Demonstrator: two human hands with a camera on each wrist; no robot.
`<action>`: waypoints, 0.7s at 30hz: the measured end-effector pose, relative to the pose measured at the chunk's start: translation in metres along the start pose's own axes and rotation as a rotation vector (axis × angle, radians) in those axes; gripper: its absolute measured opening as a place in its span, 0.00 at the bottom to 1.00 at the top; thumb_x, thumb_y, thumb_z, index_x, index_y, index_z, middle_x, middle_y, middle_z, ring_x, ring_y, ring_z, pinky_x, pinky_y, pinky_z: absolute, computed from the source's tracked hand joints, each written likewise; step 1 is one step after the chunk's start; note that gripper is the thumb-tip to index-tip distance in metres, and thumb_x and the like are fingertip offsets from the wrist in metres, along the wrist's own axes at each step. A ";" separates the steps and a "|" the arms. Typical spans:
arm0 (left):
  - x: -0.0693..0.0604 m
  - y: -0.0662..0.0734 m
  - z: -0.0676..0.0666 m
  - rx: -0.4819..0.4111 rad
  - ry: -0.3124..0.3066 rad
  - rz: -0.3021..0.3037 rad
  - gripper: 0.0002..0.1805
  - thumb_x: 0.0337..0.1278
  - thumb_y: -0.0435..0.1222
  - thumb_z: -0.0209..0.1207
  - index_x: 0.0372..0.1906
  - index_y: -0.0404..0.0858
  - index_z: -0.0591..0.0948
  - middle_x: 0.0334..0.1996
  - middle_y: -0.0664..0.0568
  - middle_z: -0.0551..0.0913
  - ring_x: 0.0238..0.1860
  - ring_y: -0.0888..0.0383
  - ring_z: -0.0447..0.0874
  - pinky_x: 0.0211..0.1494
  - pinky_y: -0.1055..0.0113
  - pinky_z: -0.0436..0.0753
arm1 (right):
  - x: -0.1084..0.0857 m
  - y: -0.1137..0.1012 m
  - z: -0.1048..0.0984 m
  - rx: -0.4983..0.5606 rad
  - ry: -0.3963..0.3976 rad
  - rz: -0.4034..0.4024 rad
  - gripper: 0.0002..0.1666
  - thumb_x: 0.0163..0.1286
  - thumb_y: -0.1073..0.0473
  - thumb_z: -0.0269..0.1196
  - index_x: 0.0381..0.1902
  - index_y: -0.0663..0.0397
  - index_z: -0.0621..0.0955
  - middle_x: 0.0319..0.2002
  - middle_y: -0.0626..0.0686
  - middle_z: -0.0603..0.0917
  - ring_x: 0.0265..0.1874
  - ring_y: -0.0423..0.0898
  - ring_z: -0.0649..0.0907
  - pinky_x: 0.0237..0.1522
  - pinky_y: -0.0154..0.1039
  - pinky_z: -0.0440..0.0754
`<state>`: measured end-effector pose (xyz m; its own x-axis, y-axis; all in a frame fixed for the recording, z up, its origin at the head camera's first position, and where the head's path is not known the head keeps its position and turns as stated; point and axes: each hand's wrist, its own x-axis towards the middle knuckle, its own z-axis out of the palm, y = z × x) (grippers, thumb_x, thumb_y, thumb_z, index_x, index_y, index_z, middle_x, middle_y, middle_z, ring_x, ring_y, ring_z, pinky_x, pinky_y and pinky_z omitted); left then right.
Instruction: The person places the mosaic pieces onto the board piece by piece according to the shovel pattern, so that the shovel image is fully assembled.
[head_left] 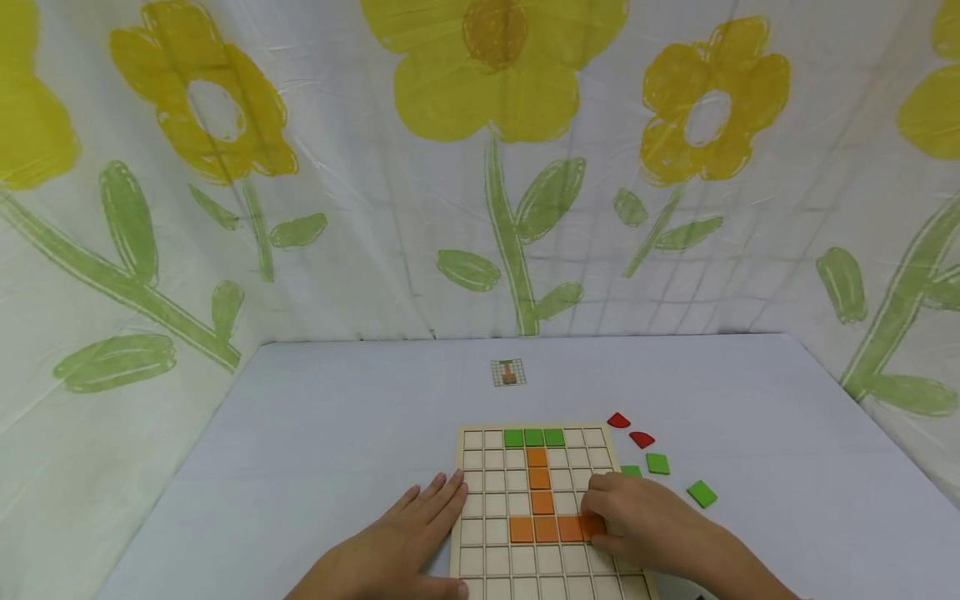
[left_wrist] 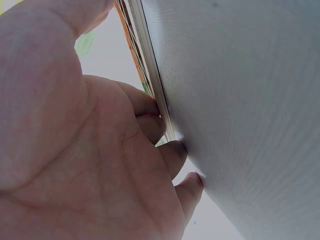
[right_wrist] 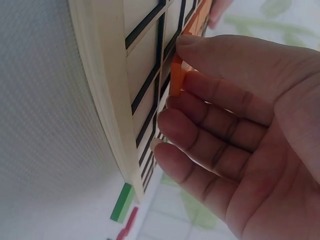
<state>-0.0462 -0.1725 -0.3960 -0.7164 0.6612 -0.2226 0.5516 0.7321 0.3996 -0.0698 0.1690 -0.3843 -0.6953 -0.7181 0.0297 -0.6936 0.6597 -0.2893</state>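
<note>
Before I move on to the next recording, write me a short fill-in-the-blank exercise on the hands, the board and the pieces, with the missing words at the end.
1. The square tile that the right hand pinches is coloured ____.
2. In the head view, the left hand touches the ____ edge of the wooden grid board.
3. The board's farthest row holds ____ green tiles.
4. The loose quarter-circle pieces to the board's right are coloured ____.

Missing words: orange; left; three; red.
</note>
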 end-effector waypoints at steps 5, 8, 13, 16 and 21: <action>-0.001 0.000 -0.001 -0.009 0.000 0.003 0.57 0.60 0.71 0.50 0.80 0.35 0.51 0.80 0.47 0.47 0.79 0.45 0.44 0.75 0.43 0.53 | 0.000 -0.001 -0.001 -0.012 0.005 0.030 0.08 0.56 0.58 0.75 0.32 0.43 0.84 0.28 0.34 0.70 0.27 0.33 0.69 0.29 0.30 0.73; -0.001 0.000 -0.001 -0.013 -0.004 -0.001 0.57 0.60 0.71 0.50 0.80 0.35 0.51 0.80 0.47 0.47 0.79 0.46 0.44 0.75 0.44 0.53 | 0.000 -0.003 -0.002 -0.015 0.004 0.049 0.09 0.56 0.59 0.75 0.31 0.43 0.84 0.28 0.34 0.71 0.26 0.33 0.69 0.29 0.31 0.73; -0.001 0.000 -0.001 -0.019 -0.010 -0.006 0.58 0.60 0.70 0.52 0.80 0.35 0.51 0.80 0.47 0.47 0.79 0.46 0.43 0.75 0.44 0.52 | 0.004 -0.009 -0.001 0.020 -0.026 0.026 0.08 0.58 0.55 0.75 0.33 0.43 0.85 0.29 0.33 0.71 0.27 0.33 0.70 0.29 0.29 0.74; -0.001 0.000 -0.001 -0.017 -0.009 -0.004 0.58 0.59 0.70 0.51 0.80 0.35 0.51 0.80 0.47 0.46 0.79 0.46 0.43 0.75 0.44 0.52 | 0.006 -0.014 0.000 0.034 -0.033 -0.004 0.08 0.59 0.53 0.75 0.34 0.43 0.85 0.28 0.33 0.70 0.26 0.32 0.69 0.28 0.28 0.73; 0.000 -0.001 -0.001 -0.013 -0.009 -0.006 0.58 0.59 0.71 0.51 0.80 0.35 0.51 0.80 0.47 0.47 0.79 0.47 0.43 0.75 0.44 0.52 | 0.010 -0.019 0.004 0.028 -0.032 -0.061 0.08 0.60 0.53 0.74 0.32 0.42 0.83 0.27 0.34 0.68 0.25 0.32 0.67 0.27 0.27 0.70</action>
<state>-0.0470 -0.1728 -0.3957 -0.7156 0.6583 -0.2334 0.5415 0.7340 0.4100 -0.0630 0.1482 -0.3826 -0.6450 -0.7640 0.0178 -0.7288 0.6080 -0.3150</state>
